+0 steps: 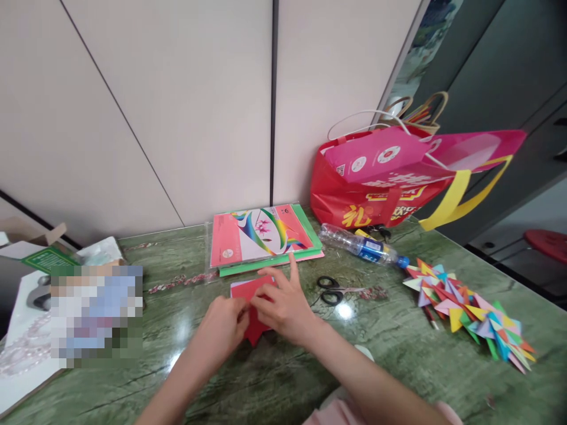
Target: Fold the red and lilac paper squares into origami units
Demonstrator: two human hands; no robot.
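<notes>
Together, left hand (222, 320) and right hand (286, 307) pinch folded red paper (250, 288); rightward beyond, a red bag (374, 202) holds a magenta bag (376, 154).

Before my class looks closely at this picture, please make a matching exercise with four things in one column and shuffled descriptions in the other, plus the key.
Column one
1. Red paper
2. Scissors
3. Plastic bottle
4. Folded-paper pieces

Column two
A. Has a blue cap
B. Multicoloured and spiky
C. Touched by the left hand and right hand
D. Black-handled

Right pairs: 1-C, 2-D, 3-A, 4-B
</notes>
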